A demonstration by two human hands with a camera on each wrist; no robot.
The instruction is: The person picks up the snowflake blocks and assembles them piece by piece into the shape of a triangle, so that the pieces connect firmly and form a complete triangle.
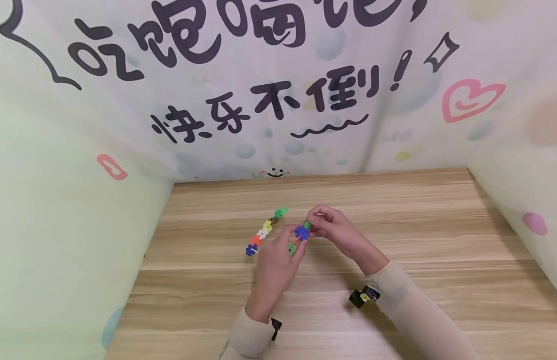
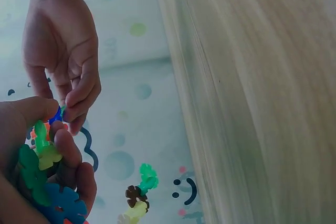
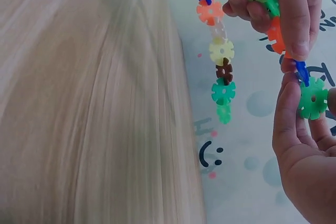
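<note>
My left hand (image 1: 275,262) grips a chain of interlocking plastic snowflake discs, its thumb and a finger pinching the blue disc (image 1: 302,232) at one end. Inside that palm, more discs show in the left wrist view, among them a blue one (image 2: 63,203) and a dark green one (image 2: 32,174). Beyond the left hand stretches a run of discs in dark blue, orange (image 3: 210,12), white, yellow (image 3: 221,51), brown and green. My right hand (image 1: 339,232) pinches a green snowflake disc (image 3: 313,98), which meets the blue disc edge to edge.
Beneath both hands lies a wood-grain table (image 1: 193,300). A printed cloth wall (image 1: 269,150) rises behind its far edge, with more cloth at left and right. Small black wrist cameras are strapped by the right sleeve (image 1: 413,295) and left sleeve (image 1: 251,332).
</note>
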